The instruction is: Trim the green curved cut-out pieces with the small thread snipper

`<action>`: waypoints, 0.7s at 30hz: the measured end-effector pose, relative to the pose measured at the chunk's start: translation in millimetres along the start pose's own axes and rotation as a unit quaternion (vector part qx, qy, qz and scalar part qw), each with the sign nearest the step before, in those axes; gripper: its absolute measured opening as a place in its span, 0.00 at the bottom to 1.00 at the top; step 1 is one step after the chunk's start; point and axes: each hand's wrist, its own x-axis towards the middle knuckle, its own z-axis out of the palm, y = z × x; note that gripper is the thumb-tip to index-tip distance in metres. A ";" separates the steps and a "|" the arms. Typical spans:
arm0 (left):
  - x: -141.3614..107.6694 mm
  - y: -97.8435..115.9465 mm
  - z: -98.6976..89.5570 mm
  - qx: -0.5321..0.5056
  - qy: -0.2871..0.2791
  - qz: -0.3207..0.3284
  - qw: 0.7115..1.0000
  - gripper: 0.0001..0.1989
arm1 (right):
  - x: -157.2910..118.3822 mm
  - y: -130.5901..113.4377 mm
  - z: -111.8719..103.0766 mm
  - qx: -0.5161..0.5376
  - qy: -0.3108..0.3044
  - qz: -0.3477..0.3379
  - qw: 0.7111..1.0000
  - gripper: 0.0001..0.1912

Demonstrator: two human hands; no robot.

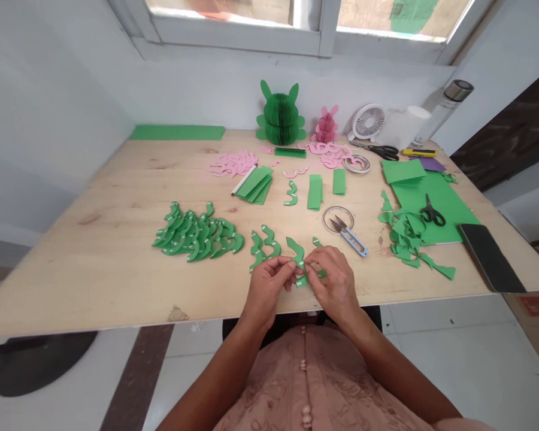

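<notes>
**Wavy green strip (296,248), held in two hands**

Location: left of the blue-handled snips (354,242), near the table's front edge.
Grip: left hand (269,277) pinching the strip's left side between thumb and fingers; right hand (335,277) pinching its right side.
Also listed: tape ring (324,214), touching the snips' blades; heap of green strips (193,236), well left of the snips; green scraps (404,238), right of them; phone (491,257), farther right.

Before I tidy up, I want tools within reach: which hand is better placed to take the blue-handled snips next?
Probably the right hand: the snips lie just beyond it, while the left hand is farther away.
</notes>
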 end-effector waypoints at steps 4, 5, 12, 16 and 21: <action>-0.4 1.7 0.4 0.009 -0.005 0.001 1.000 0.07 | 0.0 0.2 -1.0 -0.005 -0.017 -0.015 1.000 0.06; -0.6 2.3 0.6 0.009 -0.006 0.000 1.000 0.07 | 0.1 0.2 -1.2 -0.005 -0.019 -0.017 1.000 0.06; -2.0 4.6 0.9 -0.018 -0.014 -0.019 1.000 0.07 | 0.4 0.2 -1.2 0.006 -0.011 -0.029 1.000 0.05; -2.2 4.9 -0.3 -0.037 -0.023 -0.032 0.999 0.07 | -1.8 1.2 -1.6 -0.014 -0.002 -0.053 0.999 0.06; -2.3 6.1 -0.4 -0.061 -0.027 -0.044 0.997 0.07 | -4.6 3.1 -3.2 -0.068 0.018 -0.111 0.991 0.05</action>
